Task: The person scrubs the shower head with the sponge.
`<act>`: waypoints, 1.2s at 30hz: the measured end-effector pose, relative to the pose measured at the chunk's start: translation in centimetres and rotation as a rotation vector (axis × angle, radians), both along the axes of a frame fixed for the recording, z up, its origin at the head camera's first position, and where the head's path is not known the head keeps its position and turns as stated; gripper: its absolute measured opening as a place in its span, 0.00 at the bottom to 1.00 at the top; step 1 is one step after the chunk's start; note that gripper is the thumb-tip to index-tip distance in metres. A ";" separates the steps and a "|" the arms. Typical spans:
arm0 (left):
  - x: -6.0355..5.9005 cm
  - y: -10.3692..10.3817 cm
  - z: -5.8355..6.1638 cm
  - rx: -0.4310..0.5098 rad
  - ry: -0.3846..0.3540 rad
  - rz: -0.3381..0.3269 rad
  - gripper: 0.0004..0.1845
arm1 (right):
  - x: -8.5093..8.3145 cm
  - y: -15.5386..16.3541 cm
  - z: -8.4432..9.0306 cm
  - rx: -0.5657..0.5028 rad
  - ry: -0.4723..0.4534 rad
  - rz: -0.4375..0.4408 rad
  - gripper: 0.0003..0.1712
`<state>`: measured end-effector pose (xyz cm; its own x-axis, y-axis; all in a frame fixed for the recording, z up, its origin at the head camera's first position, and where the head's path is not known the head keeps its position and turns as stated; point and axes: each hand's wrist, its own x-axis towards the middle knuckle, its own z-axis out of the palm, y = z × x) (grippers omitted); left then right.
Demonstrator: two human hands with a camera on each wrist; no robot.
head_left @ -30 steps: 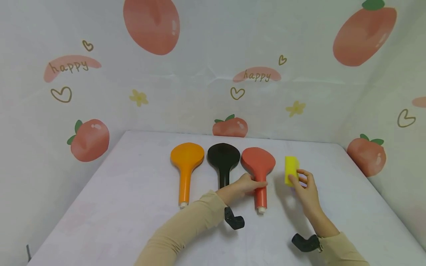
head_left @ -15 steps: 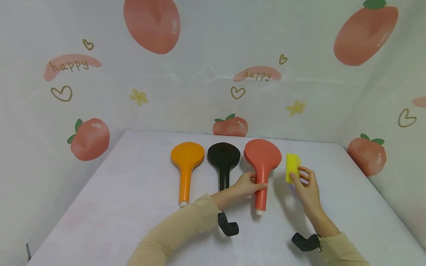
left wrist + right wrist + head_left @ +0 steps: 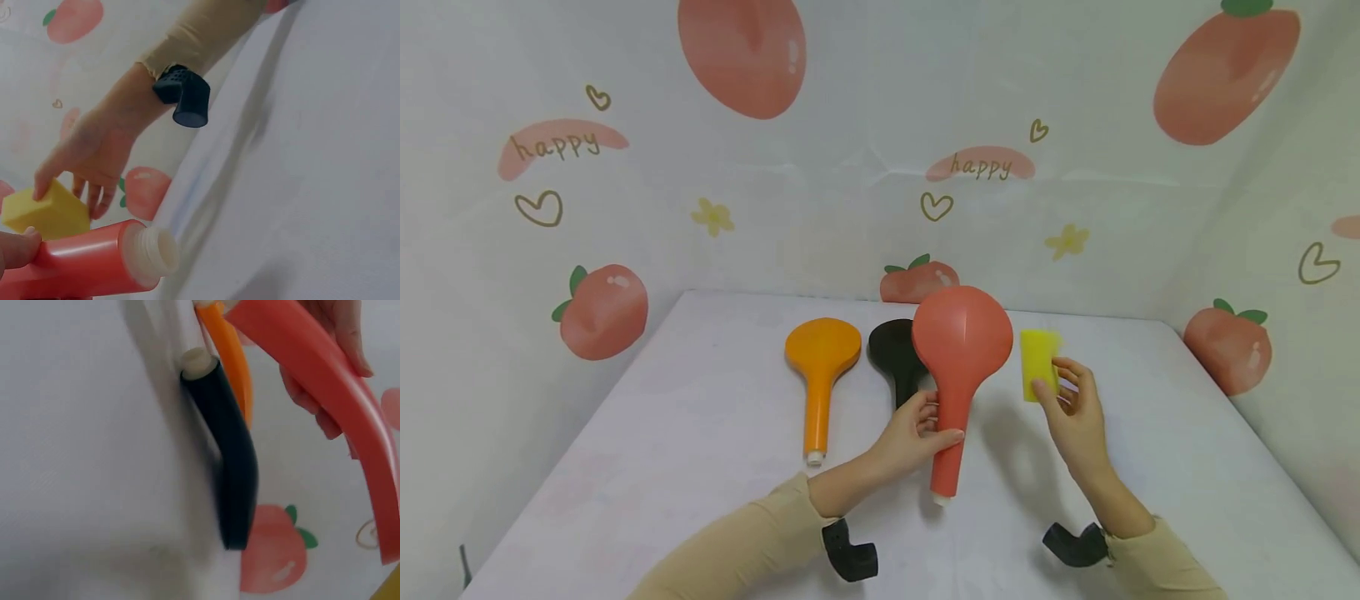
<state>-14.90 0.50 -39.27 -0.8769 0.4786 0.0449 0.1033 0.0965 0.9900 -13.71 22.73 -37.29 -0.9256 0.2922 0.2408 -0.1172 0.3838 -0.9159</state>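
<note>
The red shower head (image 3: 958, 367) is up off the bench (image 3: 647, 442), held tilted with its round face high and its white threaded end pointing down toward the person. The left hand (image 3: 913, 433) has it by the handle, fingers and thumb wrapped round the shaft just below the head, the forearm in a tan sleeve (image 3: 737, 542) reaching in from the lower left. Just right of the red shower head, close beside its face but not touching it, is a yellow sponge (image 3: 1039, 375), pinched upright between the thumb and fingertips of the right hand (image 3: 1075, 421), whose wrist is bent up from the bench. Partly hidden behind the red shower head lies a black shower head (image 3: 897, 354), flat on the bench, and further left of that an orange shower head (image 3: 820, 371), also flat, its handle pointing toward the person. Behind all of them hangs a backdrop (image 3: 850, 167) printed with peaches and hearts.
</note>
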 end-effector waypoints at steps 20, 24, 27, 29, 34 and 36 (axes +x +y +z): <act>3.2 -3.1 -0.4 0.022 0.107 0.015 0.27 | 0.1 -6.0 -0.8 0.629 0.910 0.289 0.21; 3.5 -3.3 -0.5 0.033 0.081 0.014 0.27 | 0.3 -6.3 -1.4 0.658 0.895 0.326 0.20; 3.7 -3.4 -0.5 0.042 0.063 0.017 0.27 | 0.4 -6.3 -1.6 0.661 0.891 0.327 0.20; 3.7 -3.4 -0.5 0.043 0.055 0.026 0.27 | 0.4 -6.1 -1.6 0.660 0.895 0.320 0.19; 3.8 -3.5 -0.4 0.053 0.009 0.029 0.28 | -0.5 -5.0 -1.4 0.604 0.875 0.237 0.20; 3.9 -3.6 -0.4 0.063 -0.007 0.025 0.27 | -1.0 -4.3 -1.2 0.549 0.832 0.182 0.22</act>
<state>-11.03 -3.08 -39.63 -0.8889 0.4530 0.0677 0.0944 0.0365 0.9949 -14.71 18.41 -38.50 -0.4217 -0.1813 0.8884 -0.7364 0.6401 -0.2189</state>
